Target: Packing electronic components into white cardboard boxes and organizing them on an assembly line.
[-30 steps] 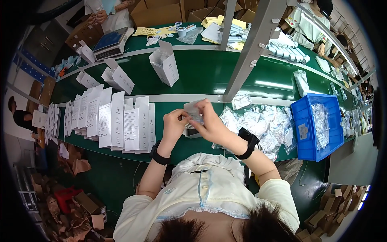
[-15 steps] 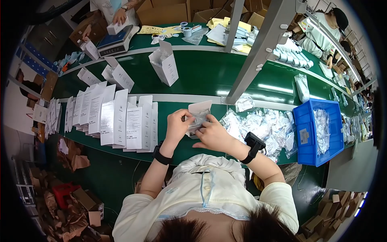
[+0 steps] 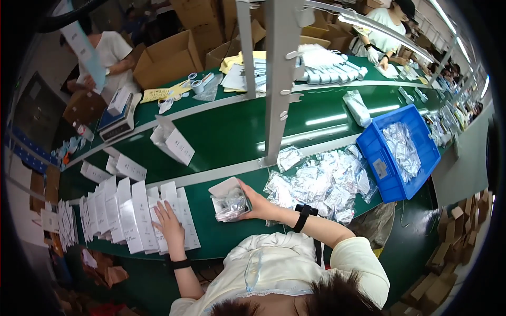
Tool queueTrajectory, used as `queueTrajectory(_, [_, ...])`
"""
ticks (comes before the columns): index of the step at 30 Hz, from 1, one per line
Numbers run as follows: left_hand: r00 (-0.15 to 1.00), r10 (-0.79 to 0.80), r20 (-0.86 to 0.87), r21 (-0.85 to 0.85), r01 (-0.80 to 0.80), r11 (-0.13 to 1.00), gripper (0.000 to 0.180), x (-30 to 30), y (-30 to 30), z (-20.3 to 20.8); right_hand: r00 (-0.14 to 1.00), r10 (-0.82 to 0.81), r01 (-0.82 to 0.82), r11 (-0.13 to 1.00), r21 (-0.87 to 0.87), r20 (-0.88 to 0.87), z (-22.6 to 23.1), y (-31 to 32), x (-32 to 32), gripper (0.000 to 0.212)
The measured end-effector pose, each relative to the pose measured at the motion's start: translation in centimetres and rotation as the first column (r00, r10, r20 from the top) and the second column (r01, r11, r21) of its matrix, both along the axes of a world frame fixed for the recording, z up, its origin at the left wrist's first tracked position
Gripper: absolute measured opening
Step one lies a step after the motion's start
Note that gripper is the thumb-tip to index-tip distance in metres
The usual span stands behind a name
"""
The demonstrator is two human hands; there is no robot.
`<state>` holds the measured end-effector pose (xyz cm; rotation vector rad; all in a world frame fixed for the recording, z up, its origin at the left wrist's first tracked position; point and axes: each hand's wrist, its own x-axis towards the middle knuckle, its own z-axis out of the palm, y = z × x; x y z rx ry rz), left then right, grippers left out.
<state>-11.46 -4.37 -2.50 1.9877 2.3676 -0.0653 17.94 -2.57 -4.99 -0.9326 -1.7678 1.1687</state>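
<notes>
My right hand [image 3: 254,204] is wrapped round the right side of an open white carton [image 3: 225,185], its flap standing up. Clear plastic packaging [image 3: 232,206] fills the carton's mouth; what is inside the plastic cannot be made out. Over to the left, my left hand [image 3: 169,226] lies with fingers spread against the row of flat white cartons [image 3: 138,217], which lean on one another along the green bench. To the right of my right hand spreads a heap of small clear plastic packets [image 3: 327,181].
A blue bin [image 3: 392,176] with more clear packets stands at the bench's right end. A grey metal post [image 3: 274,84] rises behind the heap. Open white cartons [image 3: 173,141] stand on the green conveyor. Across it, a person is beside a scale [image 3: 118,124] bearing a white box.
My left hand has let go of the open carton and moved left onto the row of cartons. The right hand keeps the carton. The whole view has swung, and the person opposite has moved.
</notes>
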Motion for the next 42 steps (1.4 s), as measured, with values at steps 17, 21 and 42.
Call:
queueTrajectory(17, [0.958, -0.258, 0.126, -0.197, 0.279, 0.94, 0.086, 14.9, 0.1, -4.1, 0.749, -0.653, 0.643, 0.757, 0.117, 0.112, -1.7, 14.3, -0.4, 0.103])
queueTrajectory(21, [0.904, -0.116, 0.411, -0.115, 0.178, 0.977, 0.087, 12.7, 1.9, -2.2, 0.893, -0.08, 0.1, 0.995, -0.023, 0.443, 1.9, 5.2, 6.6, 0.082])
queueTrajectory(42, [0.188, 0.205, 0.96, -0.207, -0.012, 0.978, 0.074, 9.8, 4.9, -4.1, -0.007, -0.316, 0.979, 0.189, 0.07, 0.949, -7.3, 17.8, 42.8, 0.062])
